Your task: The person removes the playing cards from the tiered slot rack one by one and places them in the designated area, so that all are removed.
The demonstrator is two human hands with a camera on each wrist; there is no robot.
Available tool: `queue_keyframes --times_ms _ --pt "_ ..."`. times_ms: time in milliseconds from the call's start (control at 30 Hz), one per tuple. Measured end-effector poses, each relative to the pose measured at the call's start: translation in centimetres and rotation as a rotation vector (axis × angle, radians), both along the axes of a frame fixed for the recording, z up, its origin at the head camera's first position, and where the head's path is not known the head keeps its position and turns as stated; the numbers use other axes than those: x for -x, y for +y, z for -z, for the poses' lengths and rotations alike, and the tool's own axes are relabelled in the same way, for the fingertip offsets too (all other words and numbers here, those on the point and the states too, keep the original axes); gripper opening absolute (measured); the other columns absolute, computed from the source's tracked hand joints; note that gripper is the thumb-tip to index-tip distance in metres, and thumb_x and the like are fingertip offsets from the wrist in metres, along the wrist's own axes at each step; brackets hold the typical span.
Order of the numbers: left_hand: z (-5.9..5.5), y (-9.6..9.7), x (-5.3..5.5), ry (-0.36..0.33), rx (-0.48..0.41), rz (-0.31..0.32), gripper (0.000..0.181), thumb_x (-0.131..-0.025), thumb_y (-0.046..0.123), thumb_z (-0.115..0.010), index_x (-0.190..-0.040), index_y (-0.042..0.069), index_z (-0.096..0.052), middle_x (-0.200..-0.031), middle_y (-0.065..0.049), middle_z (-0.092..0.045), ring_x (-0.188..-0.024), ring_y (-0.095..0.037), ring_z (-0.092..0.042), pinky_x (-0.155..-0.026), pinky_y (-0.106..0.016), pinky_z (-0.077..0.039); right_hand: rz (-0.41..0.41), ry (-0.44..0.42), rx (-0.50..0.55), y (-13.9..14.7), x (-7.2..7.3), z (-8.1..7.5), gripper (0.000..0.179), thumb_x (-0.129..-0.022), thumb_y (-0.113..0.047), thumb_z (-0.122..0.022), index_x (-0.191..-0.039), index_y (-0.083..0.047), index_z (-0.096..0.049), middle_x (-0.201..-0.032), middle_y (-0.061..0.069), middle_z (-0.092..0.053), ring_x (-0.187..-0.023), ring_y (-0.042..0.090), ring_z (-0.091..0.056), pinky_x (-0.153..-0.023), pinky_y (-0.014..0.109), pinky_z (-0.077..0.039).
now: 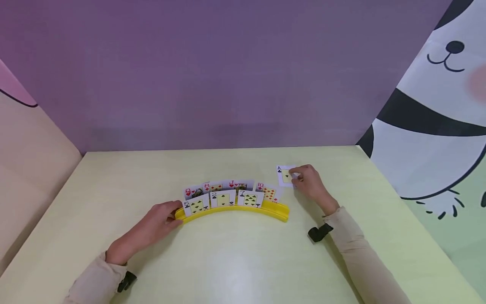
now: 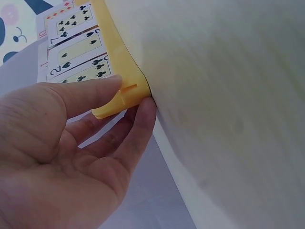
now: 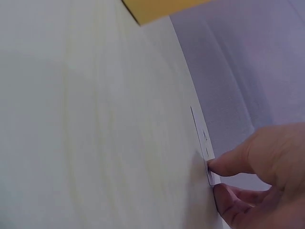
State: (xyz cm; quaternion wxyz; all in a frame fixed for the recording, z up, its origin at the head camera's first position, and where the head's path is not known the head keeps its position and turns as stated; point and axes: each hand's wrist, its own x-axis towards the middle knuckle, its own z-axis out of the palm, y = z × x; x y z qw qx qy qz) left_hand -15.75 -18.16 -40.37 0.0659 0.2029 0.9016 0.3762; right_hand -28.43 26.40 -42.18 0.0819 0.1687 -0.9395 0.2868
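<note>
A curved yellow card holder (image 1: 277, 210) stands on the table with two rows of playing cards upright in it. My left hand (image 1: 157, 221) grips its left end, thumb (image 2: 102, 90) on one side and fingers on the other. In the front row are a five (image 1: 195, 205), a two (image 1: 222, 198) and a seven (image 1: 250, 199), all black. Red-suited cards, among them a ten (image 1: 268, 192), stand behind them. Beyond the holder's right end, my right hand (image 1: 312, 183) pinches the right edge of a black ace (image 1: 284, 176), which lies face up, low over the tabletop.
The pale table (image 1: 235, 257) ends at a purple wall (image 1: 228, 84) at the back. A panda picture (image 1: 429, 105) covers the right wall. Each sleeve has a black wrist strap piece (image 1: 320, 232) near the cuff.
</note>
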Motion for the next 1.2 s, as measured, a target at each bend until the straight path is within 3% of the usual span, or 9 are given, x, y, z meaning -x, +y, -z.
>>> queue_keyframes --times_ms 167,367,533,900,1200 --pt "0.1 0.0 0.0 0.001 -0.010 0.005 0.027 -0.088 -0.007 -0.070 -0.113 -0.003 -0.061 -0.116 -0.018 -0.065 -0.091 -0.021 -0.067 -0.075 -0.029 -0.060 0.011 0.023 0.011 -0.2 -0.2 -0.1 0.023 -0.092 0.004 -0.062 -0.114 0.010 -0.067 -0.116 0.032 -0.058 -0.089 0.038 -0.061 -0.078 0.049 -0.052" --pt "0.1 0.2 0.1 0.000 -0.004 0.006 0.027 -0.088 -0.007 -0.069 -0.113 -0.004 -0.060 -0.116 -0.018 -0.065 -0.092 -0.022 -0.067 -0.076 -0.030 -0.060 0.058 0.077 0.069 -0.8 -0.7 -1.7 0.024 -0.099 -0.009 -0.059 -0.116 0.007 -0.067 -0.114 0.026 -0.060 -0.087 0.034 -0.061 -0.073 0.044 -0.053" --pt "0.1 0.2 0.1 0.006 0.002 0.002 0.026 -0.088 -0.007 -0.069 -0.113 -0.004 -0.060 -0.115 -0.018 -0.065 -0.092 -0.021 -0.067 -0.075 -0.029 -0.060 0.016 0.152 0.103 -1.7 -1.5 -3.7 0.022 -0.100 -0.011 -0.059 -0.116 0.002 -0.068 -0.114 0.021 -0.063 -0.088 0.030 -0.061 -0.073 0.044 -0.056" --pt "0.1 0.2 0.0 0.020 0.010 -0.005 0.025 -0.088 -0.008 -0.069 -0.111 -0.004 -0.060 -0.113 -0.018 -0.065 -0.091 -0.022 -0.067 -0.075 -0.029 -0.060 -0.052 0.226 0.132 -4.7 -4.4 -7.4 0.022 -0.099 -0.014 -0.062 -0.117 -0.004 -0.068 -0.120 0.013 -0.062 -0.091 0.023 -0.061 -0.073 0.038 -0.056" --pt "0.1 0.1 0.0 0.015 0.023 -0.010 0.025 -0.087 -0.007 -0.070 -0.110 -0.003 -0.061 -0.112 -0.017 -0.066 -0.091 -0.022 -0.068 -0.075 -0.029 -0.060 -0.181 0.323 0.171 -7.2 -7.5 -9.7 0.020 -0.097 -0.010 -0.064 -0.116 -0.006 -0.068 -0.114 0.008 -0.065 -0.091 0.019 -0.060 -0.073 0.039 -0.056"
